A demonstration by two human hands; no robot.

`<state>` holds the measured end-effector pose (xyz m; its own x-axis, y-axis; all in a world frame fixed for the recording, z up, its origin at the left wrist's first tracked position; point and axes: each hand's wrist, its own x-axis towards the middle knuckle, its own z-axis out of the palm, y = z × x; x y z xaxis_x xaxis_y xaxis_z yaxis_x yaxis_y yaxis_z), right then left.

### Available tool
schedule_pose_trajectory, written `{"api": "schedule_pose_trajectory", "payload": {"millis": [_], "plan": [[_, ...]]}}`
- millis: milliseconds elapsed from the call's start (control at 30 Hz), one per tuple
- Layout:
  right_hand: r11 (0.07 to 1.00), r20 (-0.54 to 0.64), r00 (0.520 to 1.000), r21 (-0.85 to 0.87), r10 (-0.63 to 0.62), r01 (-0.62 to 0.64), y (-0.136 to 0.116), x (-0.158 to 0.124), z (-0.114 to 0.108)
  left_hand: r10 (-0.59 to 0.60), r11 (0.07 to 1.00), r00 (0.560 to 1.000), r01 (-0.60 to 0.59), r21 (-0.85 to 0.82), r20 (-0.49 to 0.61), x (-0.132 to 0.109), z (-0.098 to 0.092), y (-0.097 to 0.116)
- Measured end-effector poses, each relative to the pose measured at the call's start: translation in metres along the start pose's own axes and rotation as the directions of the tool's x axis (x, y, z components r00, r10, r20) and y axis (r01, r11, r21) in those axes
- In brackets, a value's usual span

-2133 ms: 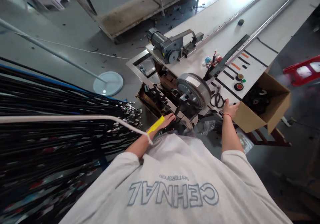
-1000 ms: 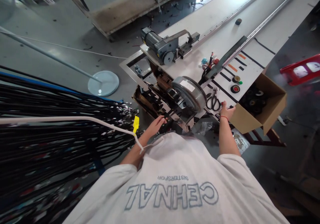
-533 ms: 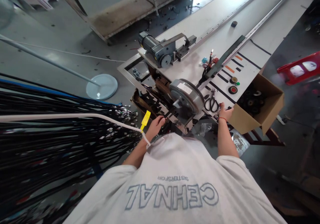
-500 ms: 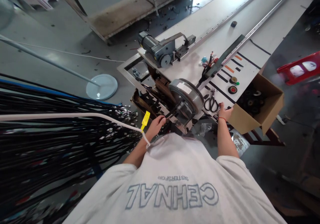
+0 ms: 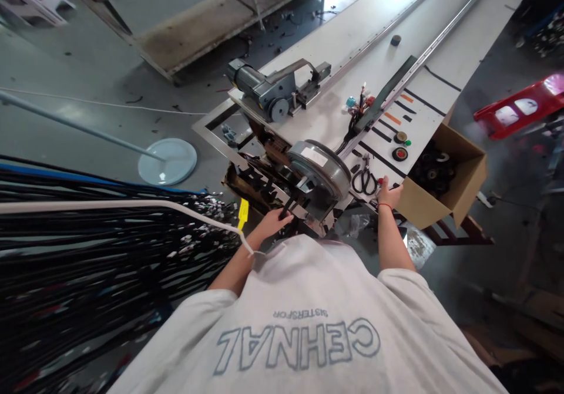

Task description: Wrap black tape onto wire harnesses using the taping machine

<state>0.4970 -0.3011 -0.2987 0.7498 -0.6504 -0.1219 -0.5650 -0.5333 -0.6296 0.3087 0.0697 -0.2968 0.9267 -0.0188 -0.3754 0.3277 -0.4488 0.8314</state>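
By the white table [image 5: 374,68], left grip [image 5: 275,222] seemingly pinches black strip [image 5: 286,210]; right grip [image 5: 389,194] unclear.

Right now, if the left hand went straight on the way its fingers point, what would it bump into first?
Probably the metal edge strip just ahead of the left hand; the big grey wheel seems to lie beyond it. Depth is hard to judge here.
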Motion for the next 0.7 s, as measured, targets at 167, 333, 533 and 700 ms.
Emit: {"api": "schedule_pose_trajectory", "payload": {"millis": [167,333,533,700], "plan": [[1.000,0.009,1.000,-0.019,0.016,-0.016,0.000,0.000,0.000,-0.162,0.980,0.986,0.165,0.109,-0.038,-0.013,0.001,-0.034],[0.999,0.006,0.999,-0.010,0.040,-0.040,-0.003,-0.003,0.000,-0.152,0.988,0.955,0.155,-0.009,-0.256,-0.045,0.000,-0.044],[0.997,0.021,0.998,-0.046,0.055,-0.054,-0.008,-0.007,-0.002,-0.206,0.974,0.929,0.165,-0.153,-0.308,-0.074,-0.008,-0.036],[0.999,0.035,0.998,-0.023,0.048,-0.047,-0.009,-0.008,-0.002,-0.181,0.974,0.936,0.128,-0.185,-0.301,-0.080,-0.006,-0.022]]}}
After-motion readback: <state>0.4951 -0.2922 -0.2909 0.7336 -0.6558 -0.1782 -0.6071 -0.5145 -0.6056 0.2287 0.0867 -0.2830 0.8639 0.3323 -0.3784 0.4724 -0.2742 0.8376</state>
